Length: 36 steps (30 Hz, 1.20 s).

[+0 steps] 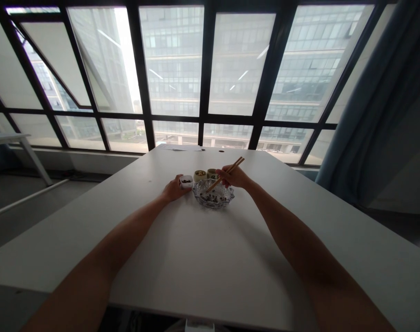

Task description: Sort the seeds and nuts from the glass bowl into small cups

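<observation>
A clear glass bowl (210, 203) with a wavy rim stands on the white table, several small dark pieces lying in it. My right hand (232, 175) grips a pair of wooden chopsticks (219, 181) over the bowl's right rim, their tips down inside it. Whether the tips pinch a piece is too small to tell. At the bowl's left, my left hand (175, 188) is closed around a small white cup (186, 181) with dark pieces in it. Behind the bowl stand a small cup with light-coloured pieces (200, 175) and another small cup (212, 174), partly hidden by my right hand.
The white table (196, 258) runs away from me toward large dark-framed windows (175, 64). A flat sheet (182, 147) lies near its far edge, beside a dark round spot (221, 151). Another white table (9, 137) stands at left, and a blue curtain (362, 110) hangs at right.
</observation>
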Each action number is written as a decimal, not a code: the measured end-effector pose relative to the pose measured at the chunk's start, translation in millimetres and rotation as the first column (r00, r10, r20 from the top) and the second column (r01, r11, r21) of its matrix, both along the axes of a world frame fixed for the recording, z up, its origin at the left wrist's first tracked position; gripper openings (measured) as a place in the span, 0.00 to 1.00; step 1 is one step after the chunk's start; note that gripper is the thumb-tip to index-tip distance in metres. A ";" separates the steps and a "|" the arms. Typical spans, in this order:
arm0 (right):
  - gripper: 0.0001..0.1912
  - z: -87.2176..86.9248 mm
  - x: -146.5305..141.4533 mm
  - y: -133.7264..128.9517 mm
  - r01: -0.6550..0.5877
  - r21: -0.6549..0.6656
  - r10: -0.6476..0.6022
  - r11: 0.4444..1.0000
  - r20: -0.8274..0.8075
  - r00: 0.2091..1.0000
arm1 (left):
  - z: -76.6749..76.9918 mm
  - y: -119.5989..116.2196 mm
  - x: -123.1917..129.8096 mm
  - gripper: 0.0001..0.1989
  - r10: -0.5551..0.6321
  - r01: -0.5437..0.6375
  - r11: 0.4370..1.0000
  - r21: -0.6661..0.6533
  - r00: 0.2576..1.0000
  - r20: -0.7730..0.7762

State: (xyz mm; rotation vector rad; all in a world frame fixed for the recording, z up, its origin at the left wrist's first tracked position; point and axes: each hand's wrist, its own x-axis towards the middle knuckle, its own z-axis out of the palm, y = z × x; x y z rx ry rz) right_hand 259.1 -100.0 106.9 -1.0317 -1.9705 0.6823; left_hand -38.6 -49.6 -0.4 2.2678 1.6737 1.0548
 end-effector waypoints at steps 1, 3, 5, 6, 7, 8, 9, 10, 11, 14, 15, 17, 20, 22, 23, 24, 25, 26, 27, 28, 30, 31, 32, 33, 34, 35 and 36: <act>0.29 -0.1 1.0 1.0 0.003 -0.002 -0.003 1.000 -0.022 1.000 | 0.5 -0.8 0.1 0.40 -0.001 0.001 1.000 0.007 1.000 -0.001; 0.29 -0.1 2.6 2.7 0.015 0.000 -0.015 1.000 -0.066 0.998 | 1.8 -2.8 0.4 0.40 -0.004 0.004 1.000 0.025 1.000 -0.001; 0.30 0.8 2.9 3.4 0.034 0.012 -0.033 0.999 -0.104 0.994 | 3.2 -4.4 0.6 0.39 -0.011 0.011 0.999 0.049 1.000 0.002; 0.30 1.5 2.1 3.2 0.048 0.024 -0.044 0.999 -0.127 0.991 | 3.7 -4.9 0.7 0.39 -0.016 0.016 0.998 0.060 1.000 0.004; 0.31 2.2 0.4 2.5 0.067 0.045 -0.059 0.997 -0.164 0.985 | 4.0 -5.2 0.7 0.38 -0.024 0.023 0.997 0.072 1.000 0.007; 0.31 2.9 -2.2 1.4 0.091 0.073 -0.074 0.993 -0.215 0.974 | 4.1 -5.2 0.7 0.38 -0.033 0.032 0.996 0.087 0.999 0.010; 0.30 3.4 -5.9 -0.1 0.118 0.104 -0.086 0.988 -0.269 0.959 | 4.1 -5.0 0.7 0.37 -0.042 0.040 0.994 0.105 0.999 0.014; 0.30 3.5 -10.4 -1.8 0.146 0.133 -0.096 0.980 -0.325 0.941 | 3.9 -4.7 0.7 0.36 -0.050 0.048 0.991 0.124 0.999 0.017; 0.29 2.8 -15.8 -3.6 0.173 0.160 -0.103 0.972 -0.376 0.921 | 3.7 -4.4 0.8 0.35 -0.056 0.053 0.988 0.142 0.998 0.019; 0.27 -4.6 -34.1 -8.0 0.215 0.206 -0.107 0.955 -0.437 0.893 | 3.7 -4.4 1.3 0.34 -0.056 0.052 0.985 0.166 0.998 0.019; 0.27 -8.7 -40.0 -8.7 0.218 0.218 -0.106 0.951 -0.433 0.895 | 4.1 -5.0 1.6 0.34 -0.054 0.050 0.985 0.162 0.998 0.018; 0.26 -18.1 -50.3 -8.8 0.200 0.229 -0.099 0.952 -0.389 0.916 | 5.5 -6.8 2.2 0.35 -0.050 0.047 0.988 0.149 0.999 0.014; 0.26 -29.5 -58.9 -6.2 0.102 0.209 -0.047 0.973 -0.255 0.966 | 8.1 -10.0 3.1 0.35 -0.044 0.043 0.991 0.125 0.999 0.006; 0.27 -31.5 -58.3 -3.5 0.057 0.182 -0.020 0.982 -0.198 0.980 | 9.3 -11.4 3.5 0.35 -0.042 0.041 0.993 0.115 0.999 0.002; 0.28 -30.2 -55.9 -2.1 0.056 0.174 -0.022 0.983 -0.192 0.981 | 9.6 -11.8 3.6 0.35 -0.041 0.041 0.993 0.110 0.999 -0.002; 0.29 -27.5 -52.0 -0.8 0.070 0.169 -0.035 0.983 -0.204 0.978 | 9.8 -12.0 3.6 0.36 -0.040 0.040 0.994 0.105 0.999 -0.006; 0.30 -23.5 -46.9 0.3 0.088 0.165 -0.049 0.982 -0.225 0.973 | 9.8 -12.0 3.7 0.36 -0.035 0.036 0.994 0.099 0.999 -0.009; 0.31 -18.6 -40.7 1.2 0.102 0.158 -0.061 0.982 -0.244 0.968 | 9.8 -12.0 3.8 0.37 -0.029 0.030 0.995 0.091 0.999 -0.013; 0.32 -13.2 -33.9 1.7 0.108 0.145 -0.068 0.984 -0.257 0.964 | 9.7 -11.9 3.9 0.38 -0.020 0.022 0.996 0.082 1.000 -0.016; 0.33 -7.8 -26.9 1.7 0.100 0.120 -0.067 0.988 -0.250 0.966 | 9.7 -11.8 4.1 0.39 -0.011 0.012 0.998 0.069 1.000 -0.017; 0.34 1.1 -14.6 0.7 0.057 0.050 -0.047 0.997 -0.186 0.982 | 9.6 -11.4 4.3 0.40 0.010 -0.010 0.999 0.037 1.000 -0.018; 0.34 3.7 -10.1 -0.1 0.035 0.018 -0.032 0.999 -0.146 0.989 | 9.5 -11.1 4.3 0.41 0.021 -0.021 1.000 0.020 1.000 -0.018; 0.34 5.0 -7.0 -0.9 0.016 -0.006 -0.017 1.000 -0.112 0.994 | 9.5 -10.8 4.2 0.42 0.031 -0.031 1.000 0.006 0.999 -0.017; 0.33 4.7 -5.3 -1.4 -0.002 -0.021 0.000 1.000 -0.088 0.996 | 9.4 -10.3 4.1 0.42 0.041 -0.041 0.999 -0.005 0.999 -0.017; 0.33 3.1 -4.8 -1.5 -0.019 -0.027 0.017 0.999 -0.073 0.997 | 9.3 -9.7 4.0 0.42 0.049 -0.049 0.999 -0.012 0.999 -0.016; 0.32 0.4 -5.3 -1.0 -0.034 -0.028 0.032 0.999 -0.062 0.998 | 9.1 -9.0 3.8 0.43 0.055 -0.055 0.998 -0.016 0.998 -0.016; 0.31 -3.0 -6.4 0.0 -0.048 -0.027 0.047 0.998 -0.046 0.998 | 8.8 -8.3 3.7 0.43 0.060 -0.060 0.998 -0.019 0.998 -0.016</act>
